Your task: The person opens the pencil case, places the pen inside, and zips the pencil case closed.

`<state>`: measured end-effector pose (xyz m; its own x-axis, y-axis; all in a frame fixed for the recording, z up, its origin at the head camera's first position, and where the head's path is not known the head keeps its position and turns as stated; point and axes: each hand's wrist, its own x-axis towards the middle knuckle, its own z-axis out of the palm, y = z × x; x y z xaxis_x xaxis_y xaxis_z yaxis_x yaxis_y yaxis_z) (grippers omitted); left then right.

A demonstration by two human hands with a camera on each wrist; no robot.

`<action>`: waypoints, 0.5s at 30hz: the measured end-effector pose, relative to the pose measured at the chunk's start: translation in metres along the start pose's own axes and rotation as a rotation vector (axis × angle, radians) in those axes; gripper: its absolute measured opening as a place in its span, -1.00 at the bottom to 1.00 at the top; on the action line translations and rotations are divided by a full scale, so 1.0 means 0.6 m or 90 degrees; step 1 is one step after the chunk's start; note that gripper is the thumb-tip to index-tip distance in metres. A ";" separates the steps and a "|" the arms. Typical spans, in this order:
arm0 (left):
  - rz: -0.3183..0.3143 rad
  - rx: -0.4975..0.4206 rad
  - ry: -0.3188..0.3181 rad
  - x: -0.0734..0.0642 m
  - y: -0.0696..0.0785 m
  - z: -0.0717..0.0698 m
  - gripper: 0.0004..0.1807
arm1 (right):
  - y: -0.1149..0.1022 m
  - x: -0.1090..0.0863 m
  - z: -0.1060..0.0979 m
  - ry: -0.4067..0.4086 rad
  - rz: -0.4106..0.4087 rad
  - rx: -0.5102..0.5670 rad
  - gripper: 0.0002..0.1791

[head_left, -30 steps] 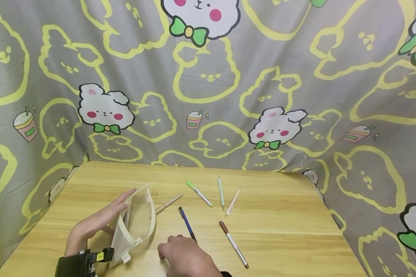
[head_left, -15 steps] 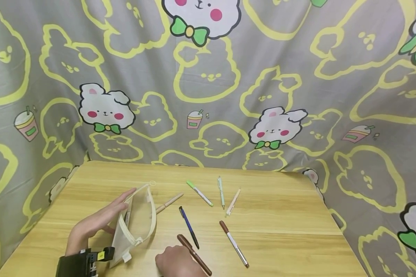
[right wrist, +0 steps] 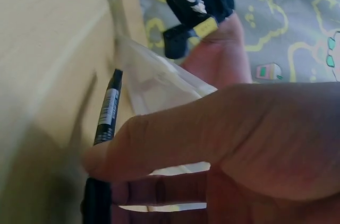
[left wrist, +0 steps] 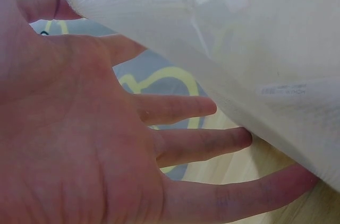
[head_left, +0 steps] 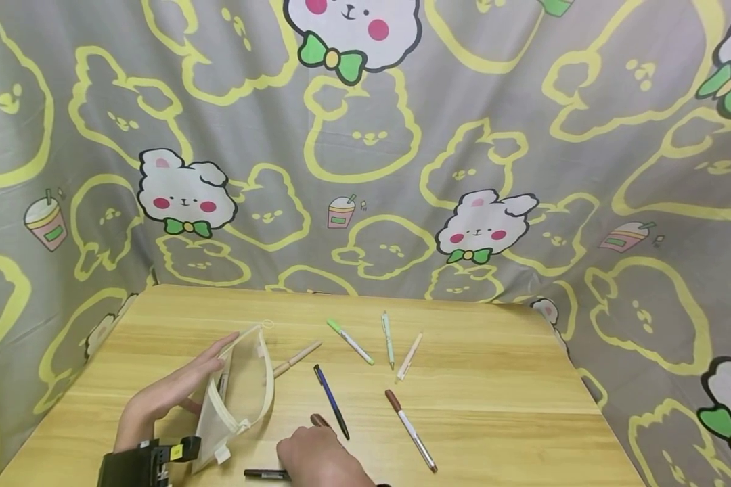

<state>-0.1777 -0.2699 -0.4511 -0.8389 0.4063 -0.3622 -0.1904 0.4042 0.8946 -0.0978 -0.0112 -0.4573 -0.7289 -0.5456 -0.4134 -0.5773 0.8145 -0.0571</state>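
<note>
A pale translucent zip pouch (head_left: 240, 389) stands on the table at left, its mouth open towards the right. My left hand (head_left: 173, 389) holds it by the rim; in the left wrist view the fingers spread along its mesh wall (left wrist: 239, 33). My right hand (head_left: 323, 456), low in the head view, pinches a black marker (right wrist: 108, 110) between thumb and fingers. That marker's dark end (head_left: 264, 474) points left towards the pouch. A brown marker (head_left: 321, 421) lies just beyond my right hand, mostly hidden by it. A pale strip with print (left wrist: 281, 90) shows through the pouch wall.
On the wooden table (head_left: 493, 379) lie a blue-black pen (head_left: 331, 400), a brown-capped silver pen (head_left: 411, 431), a green-capped pen (head_left: 350, 341), a mint pen (head_left: 388, 339), a peach pen (head_left: 409, 356) and a beige pen (head_left: 298, 357). A patterned curtain (head_left: 390, 155) encloses the table.
My right hand shifted left and down, uncovering the brown marker, then came back up a little and partly covers it again. The black marker's end now shows beside it. The left hand stayed put.
</note>
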 end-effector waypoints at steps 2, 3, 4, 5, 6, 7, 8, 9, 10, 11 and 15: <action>0.002 -0.001 -0.002 0.000 0.001 0.000 -0.28 | 0.006 -0.004 -0.007 0.019 0.006 0.024 -0.84; 0.001 0.000 -0.002 0.000 0.001 0.001 -0.28 | 0.010 -0.007 -0.010 0.030 0.007 0.039 -0.84; 0.001 0.001 -0.002 -0.001 0.002 0.001 -0.28 | 0.014 -0.010 -0.013 0.044 0.004 0.054 -0.83; 0.002 0.002 -0.001 -0.001 0.002 0.002 -0.28 | 0.018 -0.013 -0.016 0.057 0.000 0.071 -0.82; 0.005 0.004 -0.003 -0.002 0.003 0.002 -0.27 | 0.023 -0.017 -0.019 0.071 -0.010 0.085 -0.81; 0.005 0.005 -0.002 -0.002 0.003 0.002 -0.27 | 0.028 -0.020 -0.020 0.083 -0.020 0.097 -0.81; 0.005 0.006 -0.001 -0.003 0.003 0.002 -0.27 | 0.033 -0.022 -0.021 0.097 -0.030 0.111 -0.80; 0.004 0.007 0.000 -0.003 0.003 0.003 -0.27 | 0.038 -0.024 -0.022 0.113 -0.040 0.126 -0.79; 0.005 0.007 0.000 -0.003 0.003 0.003 -0.27 | 0.043 -0.026 -0.024 0.129 -0.050 0.143 -0.81; 0.005 0.008 0.000 -0.003 0.002 0.003 -0.26 | 0.048 -0.028 -0.025 0.148 -0.059 0.151 -0.84; 0.002 0.009 0.001 -0.002 0.001 0.003 -0.27 | 0.065 -0.033 -0.031 0.205 -0.073 0.168 -0.93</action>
<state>-0.1762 -0.2687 -0.4503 -0.8402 0.4062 -0.3592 -0.1810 0.4142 0.8920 -0.1125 0.0276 -0.4345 -0.7673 -0.6351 -0.0887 -0.5779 0.7448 -0.3334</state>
